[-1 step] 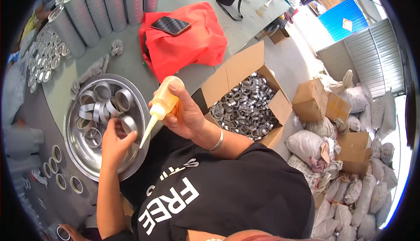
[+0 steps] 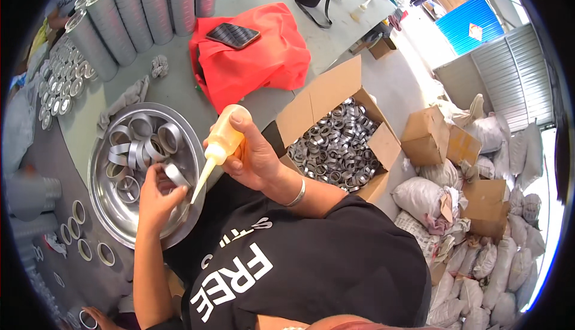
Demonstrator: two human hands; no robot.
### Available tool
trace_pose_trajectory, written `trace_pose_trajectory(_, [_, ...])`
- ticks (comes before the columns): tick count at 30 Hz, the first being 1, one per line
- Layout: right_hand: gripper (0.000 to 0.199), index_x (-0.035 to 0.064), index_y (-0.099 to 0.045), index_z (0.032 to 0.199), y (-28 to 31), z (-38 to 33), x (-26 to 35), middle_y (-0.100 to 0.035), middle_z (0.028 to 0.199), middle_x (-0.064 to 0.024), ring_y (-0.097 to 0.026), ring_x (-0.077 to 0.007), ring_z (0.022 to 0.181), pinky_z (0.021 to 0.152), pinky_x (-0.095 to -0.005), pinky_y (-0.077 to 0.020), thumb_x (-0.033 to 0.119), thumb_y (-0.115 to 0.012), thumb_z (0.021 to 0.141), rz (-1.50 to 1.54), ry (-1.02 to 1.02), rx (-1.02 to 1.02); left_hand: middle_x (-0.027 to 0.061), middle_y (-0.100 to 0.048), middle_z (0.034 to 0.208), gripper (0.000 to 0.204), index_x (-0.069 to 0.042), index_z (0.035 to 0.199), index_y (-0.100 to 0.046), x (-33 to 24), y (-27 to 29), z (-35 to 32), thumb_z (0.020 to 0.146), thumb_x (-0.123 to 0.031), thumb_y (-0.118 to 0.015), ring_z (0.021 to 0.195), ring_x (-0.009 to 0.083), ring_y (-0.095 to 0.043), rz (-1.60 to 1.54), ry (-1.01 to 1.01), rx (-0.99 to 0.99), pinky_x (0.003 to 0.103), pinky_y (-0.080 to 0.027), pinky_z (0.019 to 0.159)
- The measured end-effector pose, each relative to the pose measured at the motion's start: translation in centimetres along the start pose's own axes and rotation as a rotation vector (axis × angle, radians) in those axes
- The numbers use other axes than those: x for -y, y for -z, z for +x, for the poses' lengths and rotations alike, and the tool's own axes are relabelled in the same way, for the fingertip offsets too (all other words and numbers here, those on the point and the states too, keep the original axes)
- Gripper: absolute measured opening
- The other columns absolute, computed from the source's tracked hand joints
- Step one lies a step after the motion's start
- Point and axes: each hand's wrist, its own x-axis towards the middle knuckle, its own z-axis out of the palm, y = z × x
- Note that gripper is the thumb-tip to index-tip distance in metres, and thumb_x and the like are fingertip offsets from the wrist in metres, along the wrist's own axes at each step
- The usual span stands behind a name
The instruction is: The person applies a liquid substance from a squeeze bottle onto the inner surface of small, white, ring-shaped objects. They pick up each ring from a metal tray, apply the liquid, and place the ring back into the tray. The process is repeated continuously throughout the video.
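My left hand (image 2: 157,203) holds a short metal ring (image 2: 177,175) over a round steel bowl (image 2: 117,217) that contains several more such rings (image 2: 139,141). My right hand (image 2: 254,157) grips a yellowish squeeze bottle (image 2: 225,138), tilted down to the left. Its long nozzle tip sits right by the ring in my left hand, over the bowl's near rim. A metal bangle is on my right wrist.
An open cardboard box (image 2: 335,90) full of metal rings stands to the right. A red bag (image 2: 263,66) with a phone (image 2: 232,35) lies behind. Tall metal tubes (image 2: 138,6) line the back. Rings (image 2: 90,234) lie on the left table; sacks (image 2: 467,246) pile at right.
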Motion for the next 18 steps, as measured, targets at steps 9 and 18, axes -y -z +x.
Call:
trace_pose_trajectory(9, [0.041, 0.0039, -0.06, 0.103, -0.2, 0.2, -0.3, -0.069, 0.088, -0.0183, -0.048, -0.0089, 0.043, 0.04, -0.0178, -0.0417, 0.044, -0.06, 0.093, -0.001, -0.022, -0.008, 0.0192, -0.057, 0.114, 0.061, 0.003, 0.112, -0.056, -1.2, 3.1, -5.1, 0.059, -0.026, -0.069, 0.11, 0.0394, -0.052, 0.58, -0.078, 0.047, 0.042, -0.041, 0.102])
trace_pose_trajectory(18, [0.044, 0.0054, -0.057, 0.102, -0.7, 0.6, -0.1, -0.068, 0.087, -0.0135, -0.056, -0.0111, 0.049, 0.041, -0.0179, -0.0446, 0.048, -0.064, 0.09, -0.048, -0.055, -0.029, 0.016, -0.058, 0.115, 0.066, -0.001, 0.119, -0.059, 0.9, 4.2, -2.2, 0.058, -0.024, -0.072, 0.111, 0.0328, -0.058, 0.408, -0.163, 0.259, 0.037, -0.046, 0.098])
